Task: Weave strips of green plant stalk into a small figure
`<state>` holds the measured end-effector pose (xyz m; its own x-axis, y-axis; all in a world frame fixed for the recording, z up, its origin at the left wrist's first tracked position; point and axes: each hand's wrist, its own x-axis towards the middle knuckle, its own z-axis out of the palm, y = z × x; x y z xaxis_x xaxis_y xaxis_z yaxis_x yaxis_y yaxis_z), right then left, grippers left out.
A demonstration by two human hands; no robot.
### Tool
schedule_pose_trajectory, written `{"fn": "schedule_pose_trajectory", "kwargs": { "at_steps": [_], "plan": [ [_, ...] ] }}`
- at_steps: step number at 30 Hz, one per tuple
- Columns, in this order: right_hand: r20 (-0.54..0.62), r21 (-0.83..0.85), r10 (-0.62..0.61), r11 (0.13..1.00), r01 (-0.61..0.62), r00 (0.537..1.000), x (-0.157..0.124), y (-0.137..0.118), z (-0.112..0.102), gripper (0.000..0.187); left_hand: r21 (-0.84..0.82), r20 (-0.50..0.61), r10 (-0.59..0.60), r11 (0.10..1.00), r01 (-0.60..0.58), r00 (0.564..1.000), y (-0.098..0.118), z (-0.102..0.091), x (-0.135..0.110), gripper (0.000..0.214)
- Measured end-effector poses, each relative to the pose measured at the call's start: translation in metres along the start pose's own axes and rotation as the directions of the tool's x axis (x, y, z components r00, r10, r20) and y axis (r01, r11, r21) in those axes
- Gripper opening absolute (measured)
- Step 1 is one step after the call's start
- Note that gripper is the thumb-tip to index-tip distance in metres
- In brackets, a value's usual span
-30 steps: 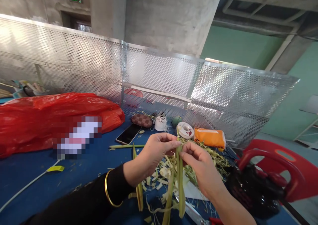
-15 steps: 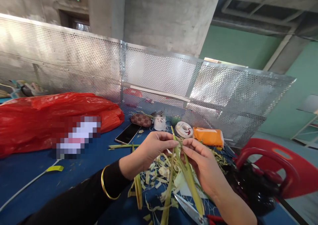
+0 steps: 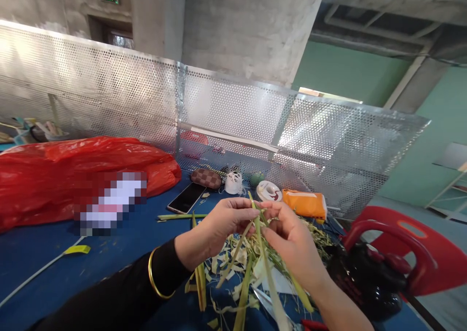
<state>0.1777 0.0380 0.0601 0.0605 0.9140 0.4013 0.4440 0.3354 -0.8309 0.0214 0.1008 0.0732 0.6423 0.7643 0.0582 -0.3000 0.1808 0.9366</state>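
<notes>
My left hand [image 3: 222, 226] pinches the upper end of a green leaf strip [image 3: 268, 272], thumb against fingers. Close beside it, my right hand [image 3: 292, 238] has its fingers closed on the same leafy bundle. The long strip hangs from between both hands, and a narrower pale strip [image 3: 237, 255] slants down to the left. Where the strips cross, the fingers partly hide them. Below lie scissors [image 3: 265, 302] with red handles, partly covered by the strip. Cut leaf scraps [image 3: 239, 258] are scattered under my hands.
A red plastic bag [image 3: 109, 156] covers the left of the blue table [image 3: 120, 267]. Behind my hands are a phone [image 3: 187, 198], a checkered case [image 3: 206, 178], a tape roll [image 3: 269, 191] and an orange packet [image 3: 304, 203]. A dark kettle-like pot [image 3: 368, 282] stands right; a perforated metal screen [image 3: 233, 107] rises behind.
The strips have spread apart: one broad strip now hangs centrally, while a narrow one swings out lower left. My right fingers have shifted slightly left, closer to my left hand.
</notes>
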Motion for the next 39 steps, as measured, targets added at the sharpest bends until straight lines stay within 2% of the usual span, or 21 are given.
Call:
{"fn": "schedule_pose_trajectory", "kwargs": {
  "at_steps": [2,4,6,8,10,12,15,19,24,26,29,33,36,39],
  "plan": [
    [-0.003,-0.258,-0.218,0.943,0.210,0.976,-0.002,0.004,0.001,0.043,0.025,-0.008,0.012,1.000,-0.012,1.000,0.001,0.003,-0.001,0.022],
    [0.040,-0.447,-0.443,0.794,0.412,0.896,-0.002,0.008,0.001,0.044,0.033,-0.009,0.024,0.999,-0.024,1.000,0.001,0.005,-0.002,0.022],
    [0.092,-0.545,-0.573,0.656,0.523,0.814,-0.001,0.012,0.001,0.040,0.029,-0.020,0.019,0.999,-0.019,1.000,0.001,0.006,-0.002,0.020],
    [0.115,-0.603,-0.618,0.578,0.550,0.777,0.000,0.015,-0.001,0.036,0.034,-0.035,-0.005,0.999,0.006,0.999,0.000,0.007,-0.001,0.018],
    [0.127,-0.651,-0.617,0.539,0.534,0.777,0.001,0.017,-0.001,0.033,0.037,-0.072,-0.025,0.999,0.028,0.997,0.000,0.007,-0.001,0.022],
    [0.122,-0.686,-0.603,0.523,0.506,0.788,0.000,0.018,-0.002,0.031,0.035,-0.118,-0.031,0.999,0.036,0.992,-0.001,0.007,-0.001,0.039],
    [0.080,-0.698,-0.583,0.547,0.463,0.808,-0.001,0.017,-0.002,0.029,0.055,-0.121,0.002,0.998,0.005,0.993,0.000,0.008,-0.002,0.059],
    [0.044,-0.622,-0.547,0.640,0.451,0.836,-0.002,0.013,-0.003,0.027,0.073,-0.036,-0.012,0.997,0.015,0.999,0.002,0.007,-0.003,0.042],
    [-0.030,-0.566,-0.529,0.709,0.422,0.848,0.000,0.014,-0.004,0.020,0.014,0.079,-0.102,0.995,0.101,0.992,0.001,0.003,-0.001,0.033],
    [-0.057,-0.546,-0.487,0.746,0.381,0.871,0.001,0.013,-0.004,0.018,0.013,0.152,-0.148,0.989,0.147,0.977,-0.001,0.001,-0.001,0.029],
    [-0.051,-0.487,-0.371,0.820,0.301,0.927,0.002,0.008,-0.004,0.023,0.023,0.232,-0.220,0.975,0.220,0.948,-0.004,0.000,-0.002,0.020],
    [-0.011,-0.369,-0.111,0.924,0.099,0.994,0.004,0.003,-0.006,0.025,0.037,0.194,-0.277,0.961,0.275,0.941,-0.009,0.000,-0.001,0.020],
    [0.041,-0.252,0.071,0.966,-0.058,0.997,0.006,0.001,-0.008,0.024,0.055,0.167,-0.305,0.952,0.300,0.938,-0.014,-0.002,0.002,0.023],
    [0.066,-0.164,0.144,0.978,-0.132,0.987,0.009,-0.001,-0.010,0.020,0.064,0.185,-0.310,0.951,0.303,0.933,-0.017,-0.004,0.003,0.025]
  ]
}}
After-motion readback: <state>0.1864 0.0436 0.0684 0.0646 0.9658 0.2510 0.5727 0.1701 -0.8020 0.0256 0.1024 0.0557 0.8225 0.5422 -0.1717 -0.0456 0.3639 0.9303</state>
